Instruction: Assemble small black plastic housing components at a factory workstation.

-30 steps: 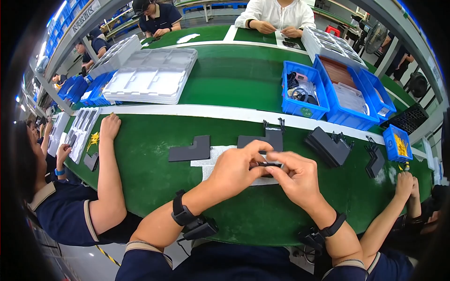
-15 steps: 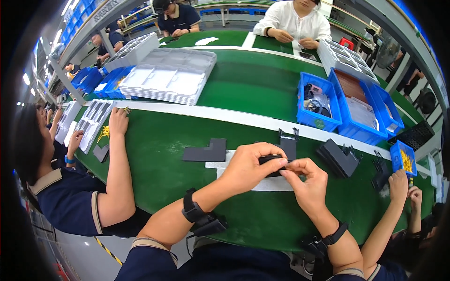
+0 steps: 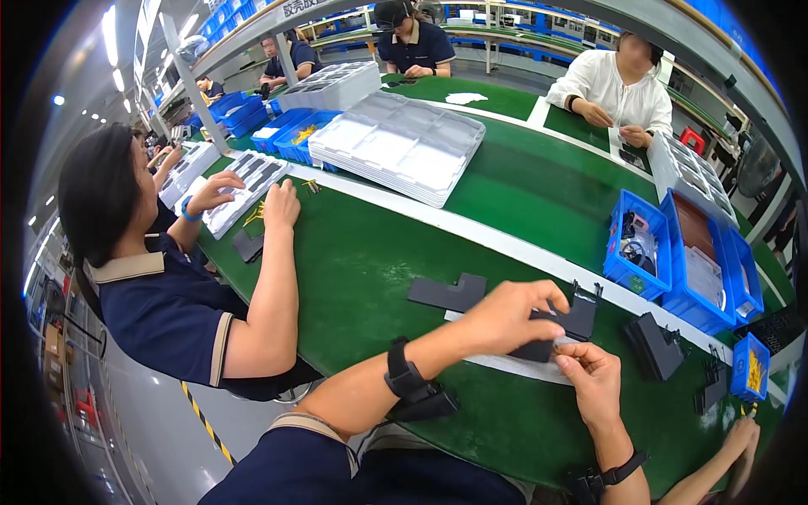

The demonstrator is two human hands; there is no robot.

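Observation:
Above a white sheet (image 3: pixel 526 367) on the green table, my two hands meet at a flat black plastic part (image 3: pixel 534 350). My left hand (image 3: pixel 510 318) grips it from above, thumb along its upper edge and index finger bent and raised. At the corner of the same part, my right hand (image 3: pixel 594 380) pinches with thumb and fingertips; any small piece between them is too small to make out. Left of my hands lies a black L-shaped part (image 3: pixel 446 292). Just behind them rests another black part (image 3: pixel 581 316) with thin leads on top.
Rightward are a stack of black parts (image 3: pixel 653 347), a small blue bin (image 3: pixel 749 370) of yellow pieces and larger blue bins (image 3: pixel 644 268). White trays (image 3: pixel 396 147) are piled farther back. A co-worker (image 3: pixel 177 278) sits close on my left; another's hands (image 3: pixel 741 446) are at the right.
The view has swung left, so the scene shifts right. My left index finger has lifted from the black part, which now shows more of its flat face.

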